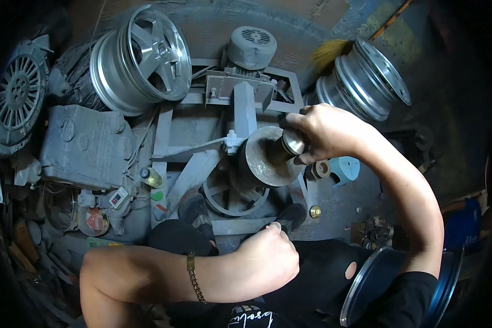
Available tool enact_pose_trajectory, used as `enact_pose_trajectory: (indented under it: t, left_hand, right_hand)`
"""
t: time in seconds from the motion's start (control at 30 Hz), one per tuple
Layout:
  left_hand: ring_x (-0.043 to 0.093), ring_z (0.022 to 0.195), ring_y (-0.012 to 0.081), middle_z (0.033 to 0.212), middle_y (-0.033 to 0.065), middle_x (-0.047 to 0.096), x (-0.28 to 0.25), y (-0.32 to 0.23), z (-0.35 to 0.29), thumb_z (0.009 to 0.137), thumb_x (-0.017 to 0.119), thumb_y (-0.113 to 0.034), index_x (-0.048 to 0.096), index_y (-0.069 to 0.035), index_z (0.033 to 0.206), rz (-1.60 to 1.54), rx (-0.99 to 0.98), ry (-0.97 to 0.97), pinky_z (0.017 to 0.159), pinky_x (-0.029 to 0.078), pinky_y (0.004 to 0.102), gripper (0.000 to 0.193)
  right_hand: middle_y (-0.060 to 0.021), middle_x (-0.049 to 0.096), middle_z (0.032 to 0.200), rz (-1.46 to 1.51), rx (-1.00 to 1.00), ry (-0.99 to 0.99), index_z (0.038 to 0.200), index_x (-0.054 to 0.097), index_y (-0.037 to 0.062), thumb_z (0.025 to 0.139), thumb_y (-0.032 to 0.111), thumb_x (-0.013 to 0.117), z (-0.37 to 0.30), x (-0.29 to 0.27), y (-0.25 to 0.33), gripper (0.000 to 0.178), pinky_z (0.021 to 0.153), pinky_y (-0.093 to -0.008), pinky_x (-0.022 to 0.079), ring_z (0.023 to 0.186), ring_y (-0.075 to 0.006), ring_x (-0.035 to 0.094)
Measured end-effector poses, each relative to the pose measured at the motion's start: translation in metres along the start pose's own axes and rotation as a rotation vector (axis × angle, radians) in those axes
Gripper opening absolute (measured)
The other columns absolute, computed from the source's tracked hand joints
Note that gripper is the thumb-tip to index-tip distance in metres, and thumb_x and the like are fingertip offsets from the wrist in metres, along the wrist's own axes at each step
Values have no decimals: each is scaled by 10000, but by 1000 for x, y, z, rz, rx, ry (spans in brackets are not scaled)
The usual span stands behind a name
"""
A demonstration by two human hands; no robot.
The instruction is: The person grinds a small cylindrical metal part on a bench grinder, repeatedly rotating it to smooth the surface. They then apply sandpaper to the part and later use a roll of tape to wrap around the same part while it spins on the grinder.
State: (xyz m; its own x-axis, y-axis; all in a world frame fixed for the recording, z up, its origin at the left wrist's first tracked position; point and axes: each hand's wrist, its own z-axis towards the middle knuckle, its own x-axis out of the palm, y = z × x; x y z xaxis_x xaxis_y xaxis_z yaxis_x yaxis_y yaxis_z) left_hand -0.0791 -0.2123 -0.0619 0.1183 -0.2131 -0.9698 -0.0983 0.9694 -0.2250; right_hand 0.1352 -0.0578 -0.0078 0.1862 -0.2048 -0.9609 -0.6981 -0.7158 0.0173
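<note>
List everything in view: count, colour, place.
five-spoke wheel rim: one, silver, upper left
many-spoked wheel: one, grey, far left
wide wheel rim: one, silver, upper right
silver-lipped wheel rim: one, dark blue, lower right
motor: one, grey, top centre
metal frame: one, grey, centre
flanged drum: one, grey, centre
spoked metal wheel: one, grey, below drum
metal cylinder: one, silver-ended, overlapping drum
dusty box: one, grey, left
bottle: one, yellowish, left of centre
push-button switch: one, white, lower left
broom: one, yellow, upper right
plastic piece: one, light blue, right of drum
clutter: uncountable, mixed, lower left
shoes: two, dark, lower centre
left hand: one, bare, closed above lap
right hand: one, bare, gripping metal cylinder
</note>
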Motion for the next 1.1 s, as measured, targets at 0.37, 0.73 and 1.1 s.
enact_pose_trajectory:
  t: [0.37, 0.73, 1.1]
  left_hand:
    - [624, 655, 205, 668, 61, 648, -2, -2, -6, 792, 647, -193, 683, -29, 765, -94, -13, 18, 657, 441, 332, 170]
    - [636, 662, 232, 669, 99, 652, 10, -5, 0, 784, 630, -188, 695, -11, 762, -89, 58, -43, 702, 496, 358, 190]
    - [644, 716, 231, 712, 87, 650, -10, -3, -7, 846, 618, -175, 677, 4, 812, -3, 74, -5, 726, 487, 366, 191]
  right_hand:
    - [-284, 667, 1030, -71, 236, 70, 1251, 557, -2, 717, 353, 881, -6, -9, 27, 718, 796, -458, 586, 917, -421, 709]
    - [-226, 636, 981, 128, 41, 44, 1168, 579, -26, 594, 161, 879, -2, -4, 0, 675, 778, -473, 585, 871, -433, 684]
    - [-176, 690, 996, 175, 336, -585, 1189, 627, -31, 821, 527, 782, -27, -78, -7, 686, 805, -335, 521, 867, -198, 666]
